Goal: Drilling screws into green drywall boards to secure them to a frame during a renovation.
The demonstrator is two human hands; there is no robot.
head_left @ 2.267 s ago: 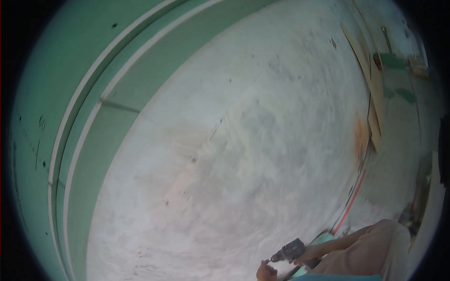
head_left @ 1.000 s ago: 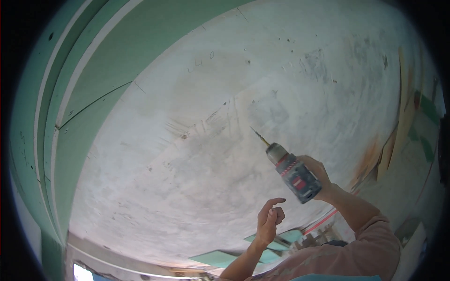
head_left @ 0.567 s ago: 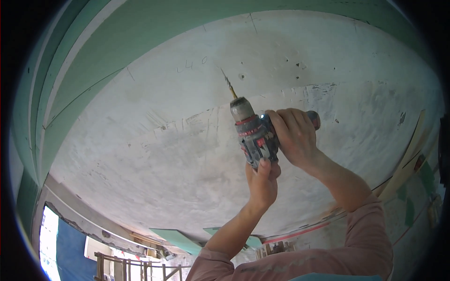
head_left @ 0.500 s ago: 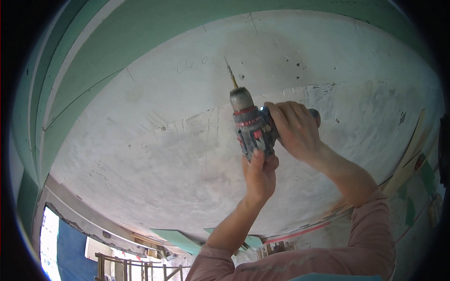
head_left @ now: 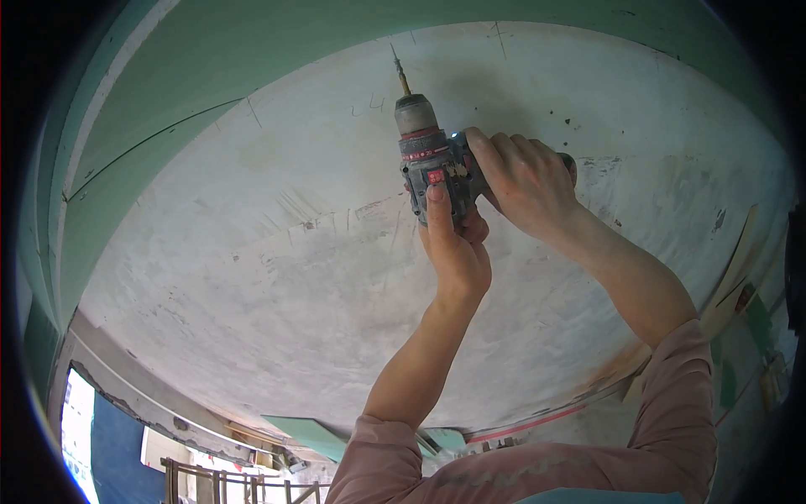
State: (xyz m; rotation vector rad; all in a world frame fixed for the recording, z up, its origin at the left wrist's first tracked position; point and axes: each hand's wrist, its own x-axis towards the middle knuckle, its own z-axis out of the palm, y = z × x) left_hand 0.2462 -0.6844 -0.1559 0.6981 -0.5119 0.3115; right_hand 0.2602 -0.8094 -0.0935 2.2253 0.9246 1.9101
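Note:
A grey, black and red cordless drill [head_left: 428,154] is raised overhead in the head view, its long, gold-shanked bit [head_left: 399,69] pointing up toward the green board edge. My right hand [head_left: 529,178] is closed around the drill's handle from the right. My left hand [head_left: 456,259] grips the back of the drill body from below, thumb along its housing. Behind them spreads a pale, patchy plaster surface [head_left: 252,294] with pencil marks and small holes. I cannot tell whether the bit's tip touches it.
Green boards [head_left: 185,50] with pale trim edge the upper left and top. Wooden strips [head_left: 735,256] lie along the right rim. At lower left are a wooden frame [head_left: 218,483], a blue panel [head_left: 122,445], a bright opening [head_left: 77,420] and loose green board pieces [head_left: 302,433].
The drill has risen from low right to upper middle, its bit now pointing upward. My left hand, apart from it a second ago, has taken hold of its body.

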